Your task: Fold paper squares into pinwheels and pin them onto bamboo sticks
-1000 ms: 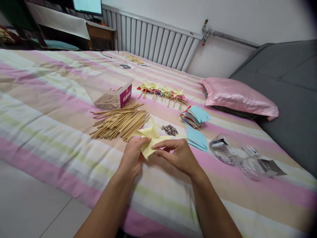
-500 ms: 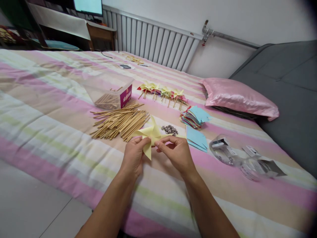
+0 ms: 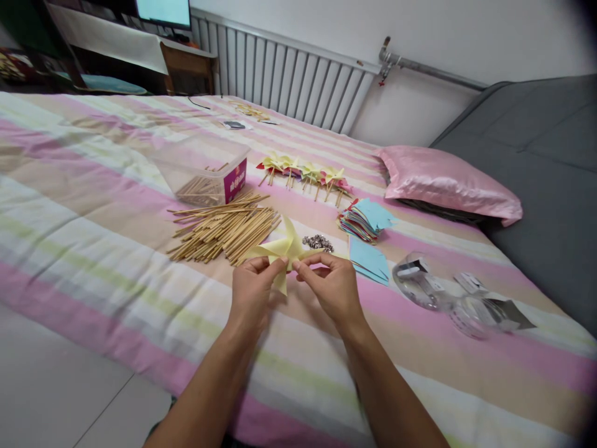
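Paper pinwheel (image 3: 284, 247) is being pinched between left hand (image 3: 252, 292) and right hand (image 3: 332, 287); squeezing harder risks creasing its blades.

White wall with a ribbed radiator (image 3: 289, 78), striped bed (image 3: 93, 186), grey sofa (image 3: 536, 162), pale tiled floor (image 3: 51, 386).

The pink label (image 3: 234, 181) on the clear box (image 3: 205, 168) is unreadable.

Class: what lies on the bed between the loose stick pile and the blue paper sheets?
In the head view, the small heap of metal pins, beside the yellow pinwheel.
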The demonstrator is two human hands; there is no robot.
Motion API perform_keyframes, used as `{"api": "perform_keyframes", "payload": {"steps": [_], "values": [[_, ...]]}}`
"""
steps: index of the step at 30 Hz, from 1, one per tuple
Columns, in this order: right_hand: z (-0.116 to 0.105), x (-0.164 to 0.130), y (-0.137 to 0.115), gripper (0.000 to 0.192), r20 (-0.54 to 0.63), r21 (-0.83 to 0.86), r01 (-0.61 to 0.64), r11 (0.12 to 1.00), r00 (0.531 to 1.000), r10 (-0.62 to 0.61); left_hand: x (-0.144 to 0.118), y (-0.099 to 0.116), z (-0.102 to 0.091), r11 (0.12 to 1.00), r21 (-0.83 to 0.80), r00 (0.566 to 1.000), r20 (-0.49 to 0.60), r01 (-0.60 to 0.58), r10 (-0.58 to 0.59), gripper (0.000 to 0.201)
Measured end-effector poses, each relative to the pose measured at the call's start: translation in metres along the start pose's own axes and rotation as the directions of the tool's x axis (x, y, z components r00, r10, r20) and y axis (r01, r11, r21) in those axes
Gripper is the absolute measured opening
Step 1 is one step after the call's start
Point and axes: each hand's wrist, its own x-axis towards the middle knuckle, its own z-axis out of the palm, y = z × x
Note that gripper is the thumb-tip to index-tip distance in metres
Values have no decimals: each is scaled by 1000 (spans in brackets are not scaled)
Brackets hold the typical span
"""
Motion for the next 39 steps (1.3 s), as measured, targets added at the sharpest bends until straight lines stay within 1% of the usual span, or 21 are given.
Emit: {"api": "perform_keyframes", "payload": {"steps": [6, 15, 22, 24, 27, 29, 31, 32, 34, 36, 39], "values": [[-2, 1, 0, 16, -11, -21, -17, 1000, 1000, 17, 4, -6, -3, 991, 78, 994, 39, -109, 106, 11], [-4, 3, 0, 20, -26, -90, -77, 993, 997, 75, 4, -10, -5, 966, 160, 977, 99, -203, 188, 13], [-9, 5, 2, 21, -11, -98, -70, 993, 998, 69, 5, -11, -5, 931, 237, 958, 143, -276, 248, 11], [-8, 5, 2, 21, -7, -93, -52, 994, 999, 51, 5, -10, -5, 934, 237, 961, 137, -265, 238, 11], [-7, 3, -1, 24, 4, -101, -36, 994, 999, 37, 5, -9, -5, 954, 208, 975, 109, -215, 195, 15], [-7, 2, -4, 25, 36, -123, -41, 992, 998, 45, 5, -7, -5, 974, 163, 987, 70, -157, 148, 17], [-12, 2, -9, 25, 60, -122, -53, 991, 996, 60, 4, -5, -4, 992, 102, 997, 26, -74, 72, 16], [-17, 2, -10, 25, 47, -111, -62, 992, 997, 68, 4, -3, -4, 997, 74, 999, 6, -33, 33, 15], [-28, 5, -12, 30, -34, -92, -81, 992, 996, 78, 3, 0, -4, 999, 50, 999, -31, 20, -18, 18], [-41, 11, -9, 32, -138, -94, -83, 992, 988, 70, 3, 2, -4, 997, 65, 998, -64, 31, -27, 19], [-54, 21, 5, 27, -215, -154, -66, 986, 976, 32, 3, 2, -4, 994, 104, 997, -79, 26, -17, 18]]}}
